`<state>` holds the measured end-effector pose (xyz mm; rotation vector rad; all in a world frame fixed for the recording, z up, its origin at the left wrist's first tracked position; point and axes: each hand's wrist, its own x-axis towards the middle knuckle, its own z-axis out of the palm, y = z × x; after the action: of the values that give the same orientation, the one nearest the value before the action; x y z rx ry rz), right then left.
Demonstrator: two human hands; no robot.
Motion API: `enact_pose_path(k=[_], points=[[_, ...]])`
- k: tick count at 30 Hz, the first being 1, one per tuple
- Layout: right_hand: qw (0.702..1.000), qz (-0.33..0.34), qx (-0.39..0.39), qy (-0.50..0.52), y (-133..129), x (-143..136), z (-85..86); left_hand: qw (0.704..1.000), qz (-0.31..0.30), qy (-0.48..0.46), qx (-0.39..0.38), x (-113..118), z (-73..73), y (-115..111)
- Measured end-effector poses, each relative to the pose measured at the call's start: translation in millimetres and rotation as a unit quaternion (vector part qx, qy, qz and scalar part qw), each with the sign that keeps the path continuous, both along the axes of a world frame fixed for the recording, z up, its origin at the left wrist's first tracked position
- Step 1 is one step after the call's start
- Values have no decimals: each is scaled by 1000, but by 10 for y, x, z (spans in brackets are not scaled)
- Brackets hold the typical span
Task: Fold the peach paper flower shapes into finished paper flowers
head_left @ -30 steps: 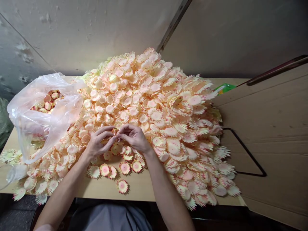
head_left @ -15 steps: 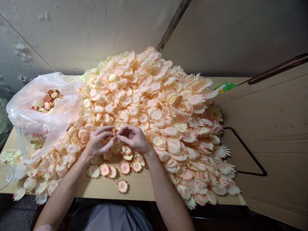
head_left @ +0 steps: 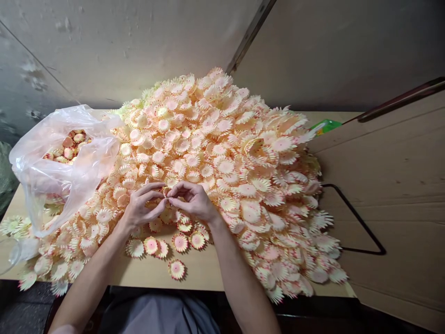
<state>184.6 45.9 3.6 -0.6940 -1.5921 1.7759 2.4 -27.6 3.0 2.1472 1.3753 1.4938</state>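
Note:
My left hand and my right hand meet at the front of a big heap of pale pink and cream flower-shaped pieces. Between their fingertips is a small flower piece, pinched from both sides and partly hidden by the fingers. Below the hands, several loose flower pieces with red-tipped edges lie on the wooden table; one of them sits apart, nearest the front edge.
An open clear plastic bag holding rolled-up pieces stands at the left. A clear round container is at the far left edge. Cardboard with a black metal bar stands at the right, near a green packet.
The fingers of my right hand have shifted very slightly around the small piece. Everything else looks the same.

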Motion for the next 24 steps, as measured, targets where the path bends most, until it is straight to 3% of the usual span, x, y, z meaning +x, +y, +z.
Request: enact_pose_path(k=[10,17,20,24], points=[[998,-32,41,-43,-4,15,68,1000,10,-5,-10,8,3,-12],[990,-57,126,-23,47,54,93,995,59,-71,-35,17,11,-8],[989,-78,121,-24,89,98,84,993,76,-84,-29,7,42,-3],[990,-75,119,-29,116,110,53,994,48,-95,-34,4,55,-7]])
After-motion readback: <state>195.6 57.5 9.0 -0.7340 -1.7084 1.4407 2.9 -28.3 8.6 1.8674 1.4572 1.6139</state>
